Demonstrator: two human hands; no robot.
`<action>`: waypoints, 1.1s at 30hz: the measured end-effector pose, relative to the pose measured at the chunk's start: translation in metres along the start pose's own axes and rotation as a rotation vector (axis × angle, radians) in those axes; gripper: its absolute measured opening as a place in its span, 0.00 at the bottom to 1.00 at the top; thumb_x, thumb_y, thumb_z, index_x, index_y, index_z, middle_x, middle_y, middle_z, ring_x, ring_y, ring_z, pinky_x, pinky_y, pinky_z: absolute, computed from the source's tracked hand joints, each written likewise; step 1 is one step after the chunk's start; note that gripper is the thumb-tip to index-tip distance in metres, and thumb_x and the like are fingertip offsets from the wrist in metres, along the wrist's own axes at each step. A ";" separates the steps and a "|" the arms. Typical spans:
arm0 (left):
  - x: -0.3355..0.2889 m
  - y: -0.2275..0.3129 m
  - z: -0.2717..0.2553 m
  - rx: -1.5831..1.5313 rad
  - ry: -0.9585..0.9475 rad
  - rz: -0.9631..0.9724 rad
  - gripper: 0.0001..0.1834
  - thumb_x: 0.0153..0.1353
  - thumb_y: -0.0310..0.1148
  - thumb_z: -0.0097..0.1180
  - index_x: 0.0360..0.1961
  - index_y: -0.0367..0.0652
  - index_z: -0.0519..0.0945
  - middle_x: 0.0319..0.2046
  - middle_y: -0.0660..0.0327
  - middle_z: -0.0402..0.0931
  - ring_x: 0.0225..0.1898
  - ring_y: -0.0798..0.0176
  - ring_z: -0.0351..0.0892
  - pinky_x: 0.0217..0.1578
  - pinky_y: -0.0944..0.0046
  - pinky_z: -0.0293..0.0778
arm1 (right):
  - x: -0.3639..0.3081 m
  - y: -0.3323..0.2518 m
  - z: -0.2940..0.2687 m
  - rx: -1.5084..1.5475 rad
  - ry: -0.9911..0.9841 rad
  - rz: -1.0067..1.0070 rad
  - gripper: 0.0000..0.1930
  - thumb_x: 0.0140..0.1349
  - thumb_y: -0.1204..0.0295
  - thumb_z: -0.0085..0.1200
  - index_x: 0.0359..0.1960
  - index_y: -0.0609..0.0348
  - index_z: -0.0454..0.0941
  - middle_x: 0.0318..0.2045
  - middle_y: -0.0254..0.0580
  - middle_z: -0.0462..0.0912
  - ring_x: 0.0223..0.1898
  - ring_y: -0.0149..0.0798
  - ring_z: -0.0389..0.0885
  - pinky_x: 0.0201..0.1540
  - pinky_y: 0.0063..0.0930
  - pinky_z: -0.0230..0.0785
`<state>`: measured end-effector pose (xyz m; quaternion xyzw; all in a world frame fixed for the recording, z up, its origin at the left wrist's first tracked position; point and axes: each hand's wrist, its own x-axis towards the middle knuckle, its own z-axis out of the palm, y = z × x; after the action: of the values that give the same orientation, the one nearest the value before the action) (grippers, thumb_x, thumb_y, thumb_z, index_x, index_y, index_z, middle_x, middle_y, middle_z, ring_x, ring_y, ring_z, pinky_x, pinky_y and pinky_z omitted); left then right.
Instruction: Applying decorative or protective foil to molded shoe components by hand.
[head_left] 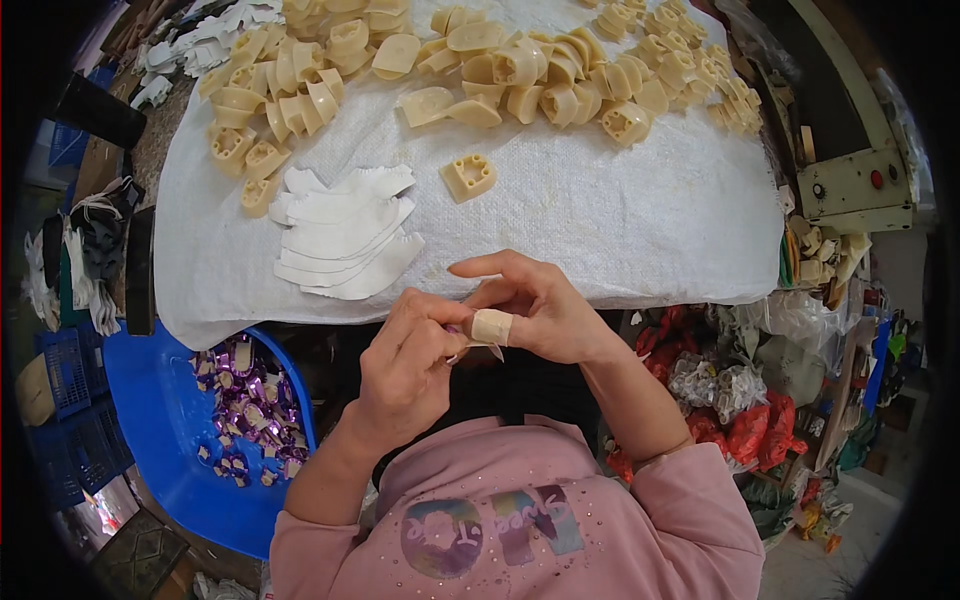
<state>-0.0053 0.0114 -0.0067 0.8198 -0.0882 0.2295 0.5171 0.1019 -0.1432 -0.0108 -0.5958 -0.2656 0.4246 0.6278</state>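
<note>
Just off the table's near edge, my two hands meet in front of my body. My left hand is closed, its fingertips pinching a small purple-edged piece that the fingers mostly hide. My right hand comes against it from the right, thumb toward the piece and index finger stretched out above. Around the right thumb is a beige band that looks like tape. Beyond my hands, a fanned stack of white cut pieces lies on the cloth. A single beige moulded shoe heel sits beside the stack.
Many beige heels are heaped along the far side of the white woven sheet. At lower left, a blue tub holds shiny purple pieces. Red and clear plastic bags crowd the right. A machine housing stands at far right.
</note>
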 end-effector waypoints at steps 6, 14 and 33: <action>-0.004 0.002 0.005 -0.343 0.218 -0.255 0.06 0.55 0.19 0.59 0.33 0.35 0.75 0.37 0.53 0.76 0.34 0.65 0.75 0.37 0.69 0.71 | -0.001 0.008 0.008 0.117 0.250 -0.205 0.26 0.64 0.69 0.53 0.62 0.58 0.62 0.41 0.45 0.81 0.39 0.32 0.78 0.43 0.26 0.71; -0.003 0.003 0.012 -0.533 0.232 -0.396 0.05 0.55 0.18 0.59 0.33 0.32 0.78 0.39 0.51 0.78 0.41 0.64 0.77 0.45 0.65 0.72 | -0.003 0.006 0.020 -0.490 0.334 -0.500 0.08 0.56 0.73 0.55 0.37 0.56 0.73 0.39 0.39 0.72 0.43 0.41 0.66 0.50 0.33 0.56; 0.010 0.006 -0.001 0.167 0.220 0.100 0.07 0.42 0.23 0.66 0.25 0.41 0.81 0.36 0.60 0.75 0.40 0.55 0.71 0.40 0.60 0.67 | -0.006 -0.007 0.004 0.107 0.119 -0.279 0.20 0.60 0.66 0.56 0.52 0.61 0.72 0.42 0.41 0.77 0.47 0.37 0.73 0.53 0.33 0.63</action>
<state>0.0008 0.0099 0.0035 0.8244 -0.0525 0.3500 0.4417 0.0971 -0.1453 -0.0024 -0.5430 -0.2851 0.3108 0.7262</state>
